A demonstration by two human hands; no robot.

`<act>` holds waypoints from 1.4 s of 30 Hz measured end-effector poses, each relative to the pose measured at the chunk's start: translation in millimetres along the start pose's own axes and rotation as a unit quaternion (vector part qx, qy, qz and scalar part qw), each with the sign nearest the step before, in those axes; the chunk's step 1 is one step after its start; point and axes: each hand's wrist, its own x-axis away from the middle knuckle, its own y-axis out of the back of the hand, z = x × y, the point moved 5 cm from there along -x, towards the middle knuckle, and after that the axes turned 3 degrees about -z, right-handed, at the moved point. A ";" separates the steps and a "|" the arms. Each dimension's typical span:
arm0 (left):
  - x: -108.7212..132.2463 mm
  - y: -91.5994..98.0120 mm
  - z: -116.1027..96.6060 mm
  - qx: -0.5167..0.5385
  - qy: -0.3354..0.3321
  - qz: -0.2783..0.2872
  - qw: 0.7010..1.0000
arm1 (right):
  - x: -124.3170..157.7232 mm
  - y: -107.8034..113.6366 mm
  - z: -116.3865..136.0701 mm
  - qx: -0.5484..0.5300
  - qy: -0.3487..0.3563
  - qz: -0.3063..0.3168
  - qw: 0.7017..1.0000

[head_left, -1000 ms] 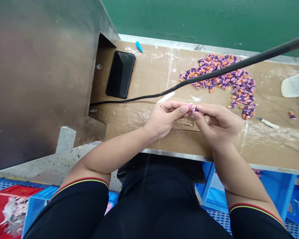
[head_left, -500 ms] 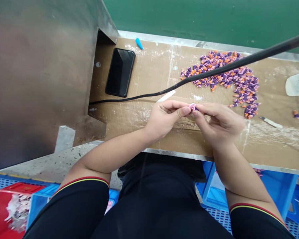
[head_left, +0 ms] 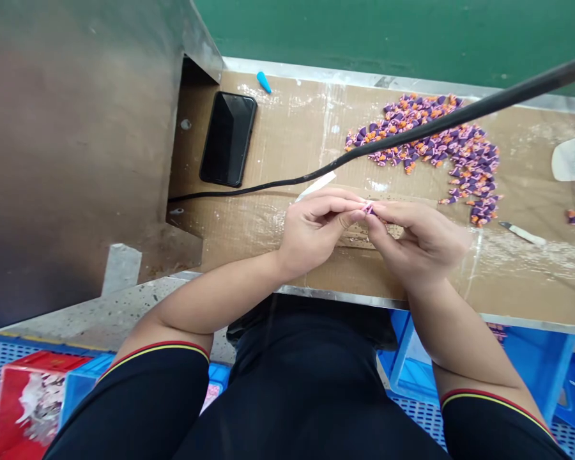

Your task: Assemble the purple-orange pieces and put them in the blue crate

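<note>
Both my hands meet above the cardboard-covered bench point(head_left: 268, 134). My left hand point(head_left: 319, 233) and my right hand point(head_left: 416, 243) pinch a tiny pink and purple piece point(head_left: 368, 209) between their fingertips, and the fingers hide most of it. Beyond my hands lies a loose heap of small purple, orange and pink pieces point(head_left: 469, 163). The heap's nearest edge is just above and to the right of my right fingers, not touching them. A lone similar piece point(head_left: 573, 218) sits at the far right.
A black phone point(head_left: 227, 138) and a blue cone point(head_left: 263, 82) lie at the bench's far left. A black cable point(head_left: 412, 135) crosses above the heap. A white-handled knife point(head_left: 522, 234) lies right. A metal panel point(head_left: 76, 160) stands left; crates sit below.
My hands have drawn slightly closer, with the fingers now covering more of the pink piece. The view has shifted a little, so the bench items sit slightly higher and further left.
</note>
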 end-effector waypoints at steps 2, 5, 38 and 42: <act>1.0 0.3 0.9 -0.013 -0.021 0.004 1.000 | -0.3 0.0 0.6 0.022 0.007 0.002 1.000; 4.0 0.6 1.8 -0.026 -0.037 0.017 0.999 | -0.5 0.6 -0.6 0.034 0.007 -0.001 0.999; 24.9 -6.9 3.2 0.018 0.054 0.134 0.989 | 1.7 -0.9 -8.5 0.003 -0.059 0.000 0.998; 23.7 -5.2 5.3 0.036 0.073 0.137 0.987 | -0.9 -1.1 -7.6 -0.042 -0.031 -0.004 0.999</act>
